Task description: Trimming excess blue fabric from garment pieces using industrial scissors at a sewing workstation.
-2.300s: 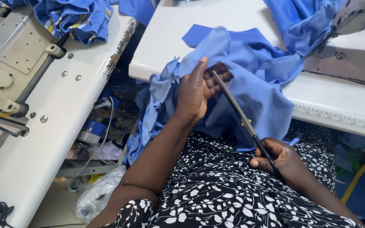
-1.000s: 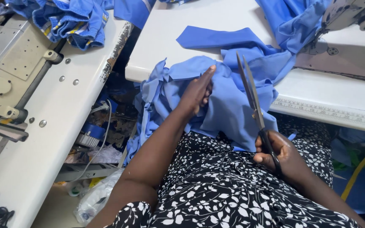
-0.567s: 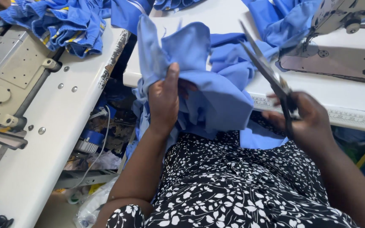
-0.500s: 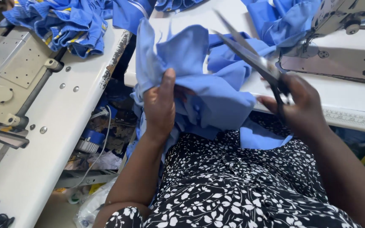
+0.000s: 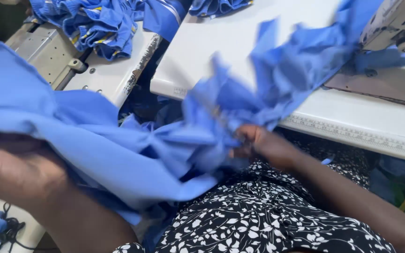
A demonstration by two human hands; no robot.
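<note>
A large piece of blue cloth [image 5: 118, 150] is lifted up close to the camera and is smeared by motion. My left hand [image 5: 19, 173] grips it from underneath at the lower left, with the cloth draped over the hand. My right hand [image 5: 263, 143] is closed at the middle, just above my lap, with its fingers buried in the cloth's bunched folds. The scissors it carries are almost wholly hidden by the blurred cloth. The far end of the cloth [image 5: 305, 61] trails up onto the white sewing table [image 5: 240, 42].
A sewing machine [image 5: 390, 28] stands at the table's upper right, and a ruler strip [image 5: 352, 133] runs along the near edge. A second machine bed [image 5: 48, 61] with a pile of blue garments [image 5: 94, 23] is on the left. A dark gap separates the two tables.
My left hand has swung the cloth up and to the left, close to the camera. My right hand with the scissors has dropped from above the table to my lap, under the cloth.
</note>
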